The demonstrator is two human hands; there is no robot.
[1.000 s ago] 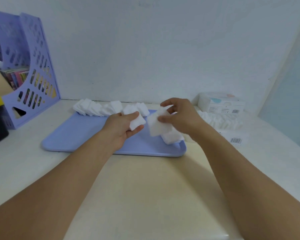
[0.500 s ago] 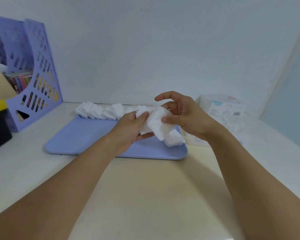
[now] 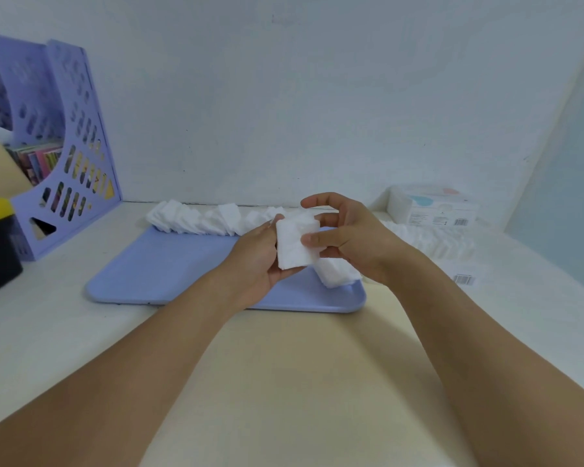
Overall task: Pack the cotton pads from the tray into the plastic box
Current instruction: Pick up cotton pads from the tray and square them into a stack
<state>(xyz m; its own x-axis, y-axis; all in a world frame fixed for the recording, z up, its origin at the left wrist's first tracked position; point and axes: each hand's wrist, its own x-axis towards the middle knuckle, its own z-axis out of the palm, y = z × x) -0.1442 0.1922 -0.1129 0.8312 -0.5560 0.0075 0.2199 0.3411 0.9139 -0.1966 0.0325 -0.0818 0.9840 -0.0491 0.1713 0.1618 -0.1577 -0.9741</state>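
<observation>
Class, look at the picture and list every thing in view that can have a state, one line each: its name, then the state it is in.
Left hand: closed on the stack of cotton pads.
Right hand: pinching the same stack.
Stack of cotton pads: held above the tray.
Tray: flat on the table, partly filled.
Row of pads: leaning along the tray's far edge.
Plastic box: lid shut.
File holder: upright, holding books.

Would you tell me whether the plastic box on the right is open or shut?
Shut: the plastic box has its lid on top, and no cotton pads show inside it.
</observation>
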